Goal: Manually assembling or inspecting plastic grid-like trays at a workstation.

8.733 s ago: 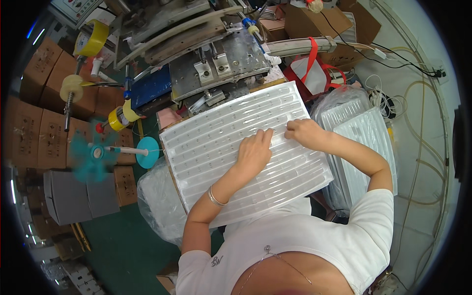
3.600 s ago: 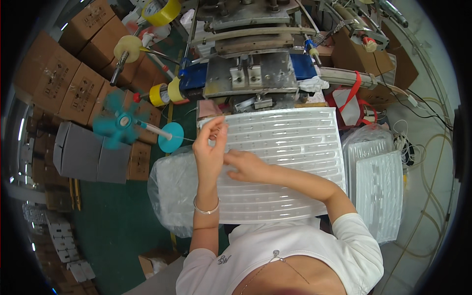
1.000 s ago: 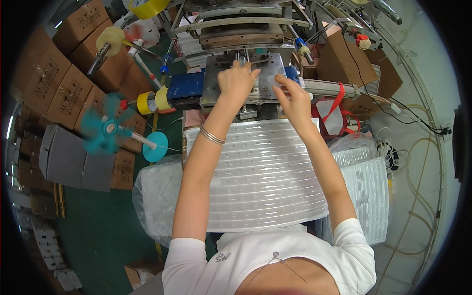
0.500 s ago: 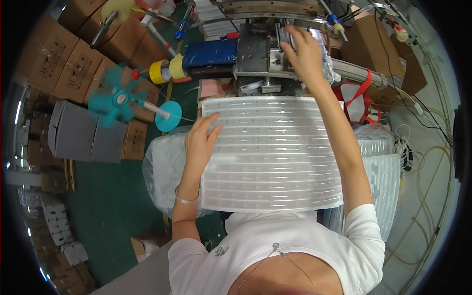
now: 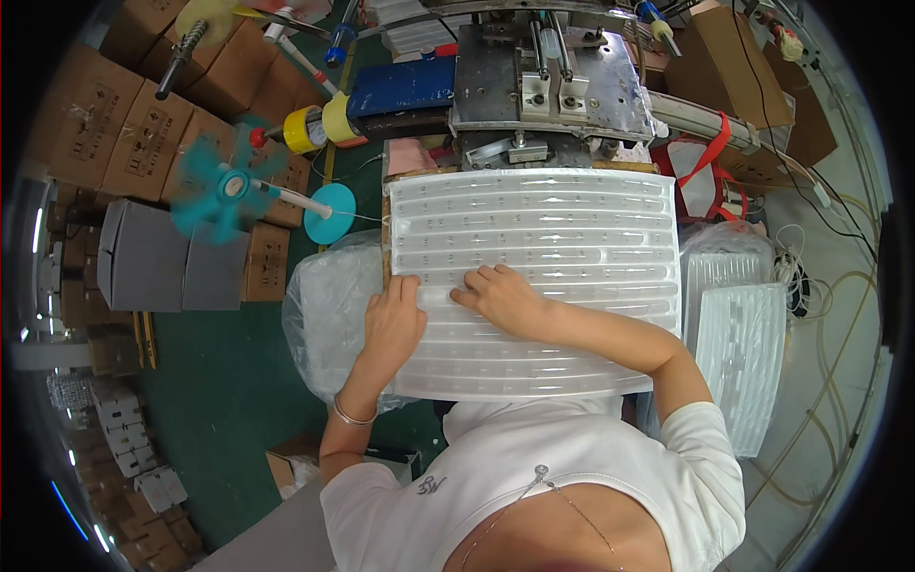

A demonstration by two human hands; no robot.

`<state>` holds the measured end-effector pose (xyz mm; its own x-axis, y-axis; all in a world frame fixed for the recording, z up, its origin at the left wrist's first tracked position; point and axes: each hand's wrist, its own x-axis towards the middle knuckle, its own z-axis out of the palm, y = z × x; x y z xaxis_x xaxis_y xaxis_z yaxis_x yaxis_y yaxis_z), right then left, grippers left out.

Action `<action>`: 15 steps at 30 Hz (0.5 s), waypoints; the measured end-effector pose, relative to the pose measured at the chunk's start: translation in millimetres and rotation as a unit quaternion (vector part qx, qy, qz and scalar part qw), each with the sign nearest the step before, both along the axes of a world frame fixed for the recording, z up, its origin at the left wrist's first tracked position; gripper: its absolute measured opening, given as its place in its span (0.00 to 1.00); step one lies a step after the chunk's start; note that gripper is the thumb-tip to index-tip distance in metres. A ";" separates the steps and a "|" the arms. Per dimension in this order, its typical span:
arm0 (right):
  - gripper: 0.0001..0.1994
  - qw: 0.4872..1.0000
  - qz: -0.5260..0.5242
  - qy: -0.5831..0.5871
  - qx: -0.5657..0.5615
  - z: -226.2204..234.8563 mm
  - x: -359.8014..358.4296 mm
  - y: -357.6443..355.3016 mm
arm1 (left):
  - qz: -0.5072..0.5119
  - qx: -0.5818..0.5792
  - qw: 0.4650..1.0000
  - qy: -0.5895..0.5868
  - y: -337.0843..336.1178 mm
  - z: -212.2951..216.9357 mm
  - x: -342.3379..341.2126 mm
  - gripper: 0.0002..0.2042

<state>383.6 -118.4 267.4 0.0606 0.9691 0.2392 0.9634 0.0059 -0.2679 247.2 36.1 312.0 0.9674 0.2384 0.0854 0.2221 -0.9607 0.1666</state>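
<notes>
In front of my body lies a wide white tray [image 5: 534, 377] with long parallel rows, apparently of clear plastic, running left to right. My left hand [image 5: 397, 315] rests on its left edge about halfway down, fingers bent and closed together. A short way to the right, my right hand [image 5: 502, 300] is over the rows with its fingers curled down and closed against them. Anything small within either hand's fingertips is hidden. Beyond the tray's far edge stands a metal machine plate [image 5: 610, 86] with a bracket and rods [image 5: 553, 91]; neither hand touches it.
A turquoise fan [image 5: 233, 188] spins at the left, beside stacked cardboard boxes [image 5: 86, 114] and grey boxes [image 5: 148, 255]. Plastic-wrapped packs [image 5: 338, 315] lie left of the tray; more white trays [image 5: 743, 362] are at the right. A yellow tape roll [image 5: 303, 130] sits far left of the machine.
My right hand has come back from the machine to the tray's rows, its fingers now curled. My left hand has slid nearer along the tray's left edge and closed its fingers.
</notes>
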 end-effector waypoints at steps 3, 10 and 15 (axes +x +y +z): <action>0.16 0.999 0.002 0.047 -0.021 -0.8 1.0 1.0 | 0.006 -0.076 0.996 -0.044 -9.5 -3.0 4.6 0.14; 0.17 0.959 -0.036 0.281 0.026 26.2 22.2 -18.5 | -0.109 -0.094 0.988 -0.056 -8.6 -32.4 15.2 0.10; 0.16 0.949 -0.064 0.309 0.021 42.3 27.3 -28.8 | -0.120 -0.057 0.990 -0.043 -3.6 -25.4 8.9 0.10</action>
